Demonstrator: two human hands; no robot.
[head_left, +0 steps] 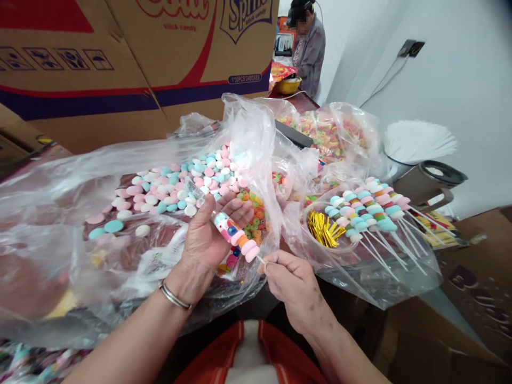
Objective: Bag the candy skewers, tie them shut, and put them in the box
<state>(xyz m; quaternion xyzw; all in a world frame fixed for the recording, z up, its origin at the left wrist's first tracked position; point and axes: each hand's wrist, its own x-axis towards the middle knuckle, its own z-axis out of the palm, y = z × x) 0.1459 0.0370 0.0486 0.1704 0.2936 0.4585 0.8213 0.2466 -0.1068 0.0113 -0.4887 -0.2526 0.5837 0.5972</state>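
Note:
A candy skewer (249, 248) with pink and orange pieces is partly inside a clear printed wrapper (226, 226). My left hand (206, 234) is turned palm up and holds the wrapper, its thumb against one side and its fingers curving behind. The wrapper's clear end (193, 188) sticks up past the thumb. My right hand (294, 282) pinches the thin white stick (261, 260) at the skewer's lower end. Printed wrappers (232, 261) lie under my left hand.
Pink, white and blue candies (172, 186) are heaped on clear plastic behind my left hand, beside gummy rings (256, 213). Gold twist ties (325, 229) and finished skewers (368, 208) lie to the right. A grey jug (426, 184), cardboard boxes (192, 101) and another person (312, 53) are farther off.

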